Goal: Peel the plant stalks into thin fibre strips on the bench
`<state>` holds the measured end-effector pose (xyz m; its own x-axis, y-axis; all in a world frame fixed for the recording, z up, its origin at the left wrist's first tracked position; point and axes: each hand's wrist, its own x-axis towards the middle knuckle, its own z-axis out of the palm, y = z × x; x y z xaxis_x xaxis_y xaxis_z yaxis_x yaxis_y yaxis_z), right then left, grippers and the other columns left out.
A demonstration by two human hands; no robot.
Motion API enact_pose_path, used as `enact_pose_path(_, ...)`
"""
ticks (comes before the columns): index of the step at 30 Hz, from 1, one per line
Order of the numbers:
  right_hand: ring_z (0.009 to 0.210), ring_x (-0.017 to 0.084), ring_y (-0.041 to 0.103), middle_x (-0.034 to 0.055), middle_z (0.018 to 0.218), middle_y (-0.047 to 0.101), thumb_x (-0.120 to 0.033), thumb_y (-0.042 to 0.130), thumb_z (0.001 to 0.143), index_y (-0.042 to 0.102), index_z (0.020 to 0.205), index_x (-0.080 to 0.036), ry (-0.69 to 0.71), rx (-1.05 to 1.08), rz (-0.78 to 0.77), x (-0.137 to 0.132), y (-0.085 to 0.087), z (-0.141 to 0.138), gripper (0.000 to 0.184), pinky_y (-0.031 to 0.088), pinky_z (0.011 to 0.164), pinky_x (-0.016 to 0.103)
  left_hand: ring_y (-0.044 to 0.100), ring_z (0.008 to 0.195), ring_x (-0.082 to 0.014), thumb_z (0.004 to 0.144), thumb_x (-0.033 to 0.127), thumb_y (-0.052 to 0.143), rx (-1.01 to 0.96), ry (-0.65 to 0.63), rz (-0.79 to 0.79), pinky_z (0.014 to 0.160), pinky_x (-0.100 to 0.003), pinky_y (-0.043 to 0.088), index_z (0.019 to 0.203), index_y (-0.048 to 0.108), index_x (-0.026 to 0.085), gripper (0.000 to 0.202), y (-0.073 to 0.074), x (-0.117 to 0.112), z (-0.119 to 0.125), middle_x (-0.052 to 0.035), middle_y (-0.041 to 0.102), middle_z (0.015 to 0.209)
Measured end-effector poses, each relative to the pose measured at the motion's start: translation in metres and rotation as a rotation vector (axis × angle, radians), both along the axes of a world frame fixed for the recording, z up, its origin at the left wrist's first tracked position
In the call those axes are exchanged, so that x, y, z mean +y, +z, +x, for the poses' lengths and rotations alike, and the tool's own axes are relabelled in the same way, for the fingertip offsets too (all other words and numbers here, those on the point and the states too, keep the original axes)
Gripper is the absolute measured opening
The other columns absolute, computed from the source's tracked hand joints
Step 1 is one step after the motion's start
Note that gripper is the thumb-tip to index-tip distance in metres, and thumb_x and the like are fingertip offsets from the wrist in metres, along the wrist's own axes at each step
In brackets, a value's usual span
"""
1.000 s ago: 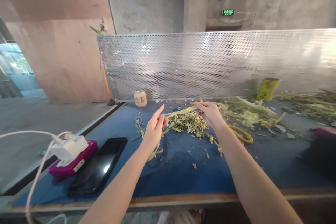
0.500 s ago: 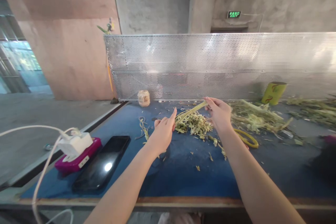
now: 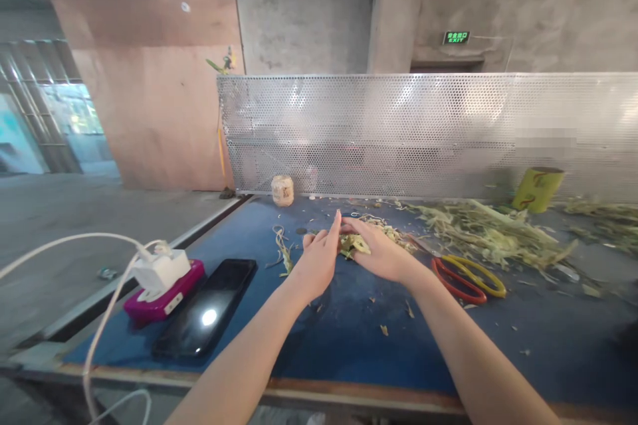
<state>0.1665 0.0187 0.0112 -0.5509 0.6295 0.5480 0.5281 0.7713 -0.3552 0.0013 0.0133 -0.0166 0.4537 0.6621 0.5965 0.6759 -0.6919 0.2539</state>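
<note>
"Containers?"
"The green cylinder point(image 3: 538, 190) is standing near the panel point(image 3: 349, 126); its inside is not showing."
"Obscured?"
"The left hand point(image 3: 315, 265) and right hand point(image 3: 379, 252) are partly hiding the strip point(image 3: 357, 244) between them."
"Grip?"
"Fingers are meeting at the strip; whether either hand is clamping, I cannot tell."

The hands point(image 3: 381, 249) have drawn close together

- Between the forearms point(image 3: 262, 339), the surface point(image 3: 359, 342) offers a way in over leaf scraps point(image 3: 383, 330).
- Left hand point(image 3: 319, 262) and right hand point(image 3: 381, 252) bar its far end.
- Leftward, smartphone point(image 3: 209, 305) and magenta power strip point(image 3: 187, 287) obstruct.
- Rightward, scissors point(image 3: 450, 289) and a stalk heap point(image 3: 488, 229).
- Perforated metal panel point(image 3: 369, 126) walls the back.
</note>
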Motion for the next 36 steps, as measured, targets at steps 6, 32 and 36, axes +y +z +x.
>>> enact_pose_path(6,0.092,0.019,0.052,0.008,0.096,0.057,-0.006,0.035,0.078,0.047,0.112,-0.018,0.081,-0.056,0.041,-0.006,0.002,-0.003,0.037,0.044,0.081,0.036,0.045,0.089,-0.0215,0.071,0.001,0.026,0.102,0.063,0.025,0.077,-0.036,0.031,0.136,-0.007,0.014,0.074,0.005,-0.005,0.001,-0.0096,0.055,0.097)
enact_pose_path(32,0.088,0.015,0.047,0.0055,0.104,0.057,-0.014,0.036,0.087,0.053,0.087,-0.015,0.229,-0.371,0.528,-0.036,-0.012,-0.053,0.017,0.038,0.082,0.027,0.053,0.094,-0.0287,0.064,0.01,0.054,0.233,0.673,-0.256,0.086,-0.05,0.022,0.136,0.001,0.008,0.09,0.039,-0.022,-0.095,-0.0099,0.067,0.086)
enact_pose_path(36,0.086,0.015,0.048,0.005,0.103,0.059,-0.014,0.039,0.086,0.054,0.09,-0.015,0.342,-0.543,0.511,-0.04,-0.027,-0.072,0.016,0.04,0.075,0.026,0.054,0.096,-0.0285,0.063,0.009,0.053,0.344,0.645,-0.379,0.086,-0.049,0.022,0.136,-0.003,0.008,0.092,0.022,-0.013,-0.09,-0.0078,0.069,0.081)
